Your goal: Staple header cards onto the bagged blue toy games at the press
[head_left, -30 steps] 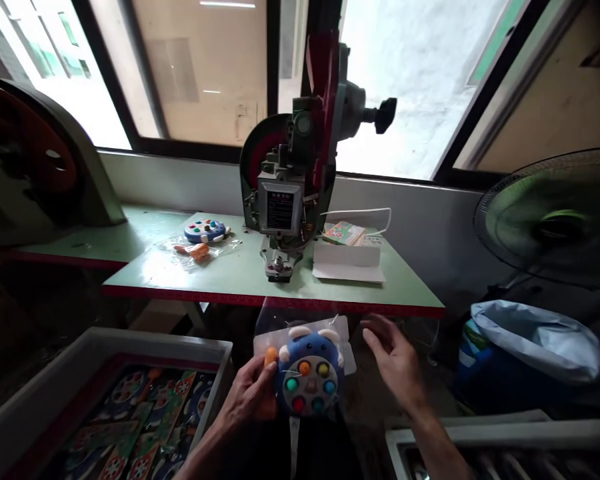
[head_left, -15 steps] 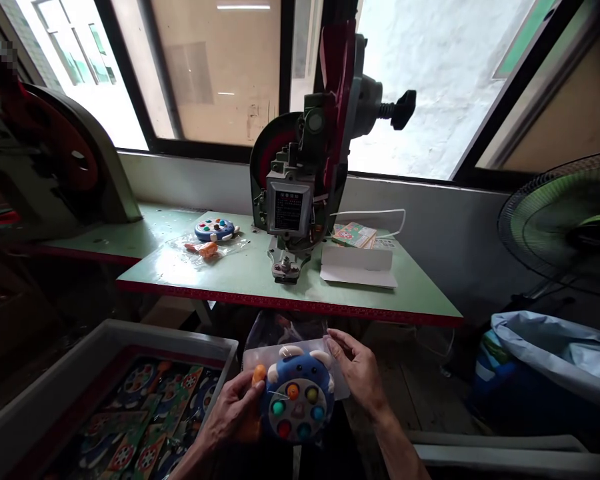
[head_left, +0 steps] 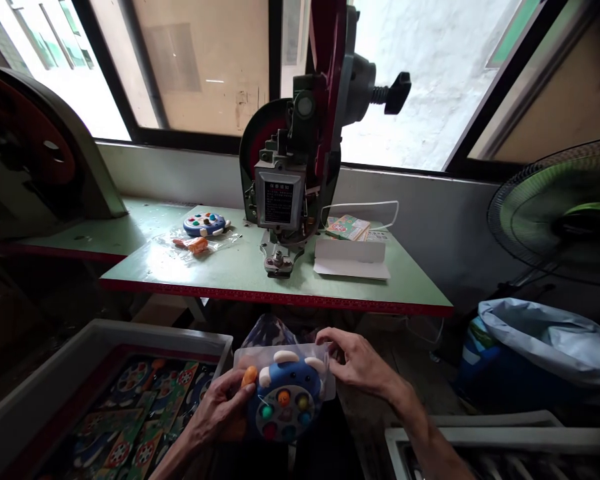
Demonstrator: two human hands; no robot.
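Note:
Low in front of me is a round blue toy with an animal face, pale ears and several coloured knobs. My left hand is closed at its left side, the thumb and fingers on a small orange toy piece. Behind the blue toy shows a translucent plastic sheet, and a clear bag rises above it. My right hand pinches at the sheet's upper right corner; its fingertips are partly hidden, so whether sheet or bag is between them is unclear.
A riveting-type press stands on the green table. Another blue toy, an orange piece, printed cards and a folded white card lie there. A crate of packed toys is left; a fan and blue bin are right.
My view has shifted slightly right and down. The right hand has turned, its fingers bending in at the sheet's corner. The left hand keeps its hold, and the blue toy sits slightly lower.

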